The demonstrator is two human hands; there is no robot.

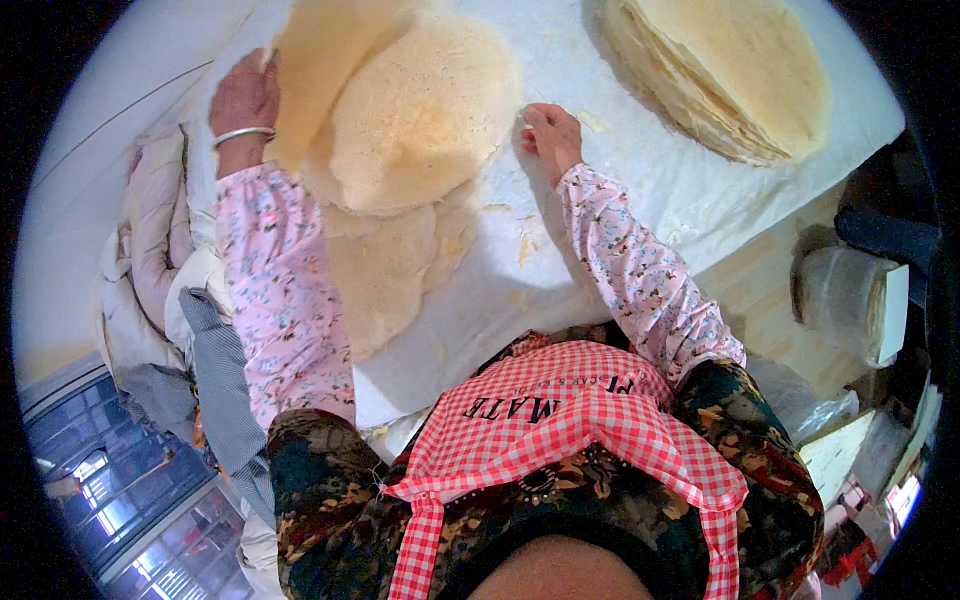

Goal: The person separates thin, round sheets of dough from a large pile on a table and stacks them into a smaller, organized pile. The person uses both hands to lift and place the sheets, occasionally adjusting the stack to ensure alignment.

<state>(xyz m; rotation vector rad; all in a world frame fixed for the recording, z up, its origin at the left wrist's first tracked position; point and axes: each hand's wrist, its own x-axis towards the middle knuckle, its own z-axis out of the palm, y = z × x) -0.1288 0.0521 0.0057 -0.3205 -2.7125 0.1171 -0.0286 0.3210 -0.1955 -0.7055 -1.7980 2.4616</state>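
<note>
Several thin round flatbreads [431,112] lie on a white cloth-covered table, overlapping one another. My left hand [246,97] is at the left, its fingers on the edge of a raised, blurred flatbread [307,82] that hangs beside the others. My right hand [551,139] is just right of the flatbreads, fingers curled over the white cloth; whether its fingertips hold anything is not clear. Lower flatbreads [382,277] spread towards my body, partly in shadow. A thick round stack of flatbreads [720,82] stands at the upper right.
Folded cloths and quilted fabric [161,217] are heaped left of my left sleeve. Crumbs [525,244] lie on the white cloth [637,195]. Beyond the table's right edge, a plastic-wrapped package [847,300] stands on the floor near a pale board [836,454].
</note>
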